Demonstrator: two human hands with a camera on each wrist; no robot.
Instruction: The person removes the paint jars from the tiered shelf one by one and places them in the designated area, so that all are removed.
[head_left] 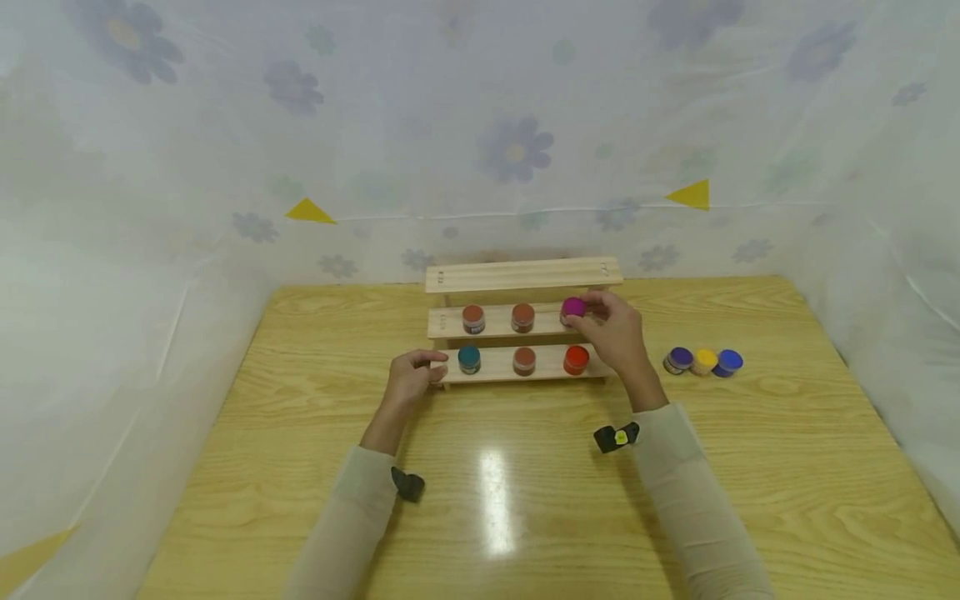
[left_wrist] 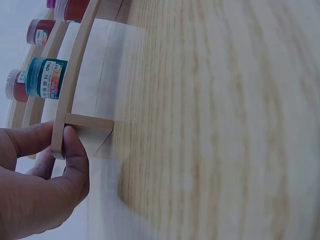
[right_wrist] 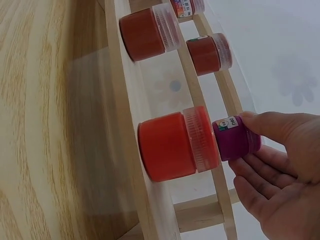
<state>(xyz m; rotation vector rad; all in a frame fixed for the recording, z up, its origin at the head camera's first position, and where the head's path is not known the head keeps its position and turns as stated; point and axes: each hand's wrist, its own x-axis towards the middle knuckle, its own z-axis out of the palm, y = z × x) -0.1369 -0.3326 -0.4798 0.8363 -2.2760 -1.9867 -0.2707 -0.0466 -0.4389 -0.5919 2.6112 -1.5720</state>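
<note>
A three-step wooden rack (head_left: 525, 275) stands at the back of the table. My right hand (head_left: 613, 329) pinches a purple paint jar (right_wrist: 239, 139) at the right end of the middle step, thumb on one side and fingers on the other. My left hand (head_left: 411, 377) grips the left end of the bottom step between thumb and fingers. On that bottom step sit a teal jar (head_left: 469, 360), a brown jar (head_left: 524, 361) and a red jar (right_wrist: 172, 145). Two reddish-brown jars, one left (head_left: 473, 319) and one central (head_left: 522, 317), share the middle step with the purple one.
Right of the rack, a dark purple jar (head_left: 678, 360), a yellow jar (head_left: 704, 361) and a blue jar (head_left: 728, 362) stand close together on the table (head_left: 525, 500). A white flowered sheet (head_left: 480, 100) hangs behind and along both sides.
</note>
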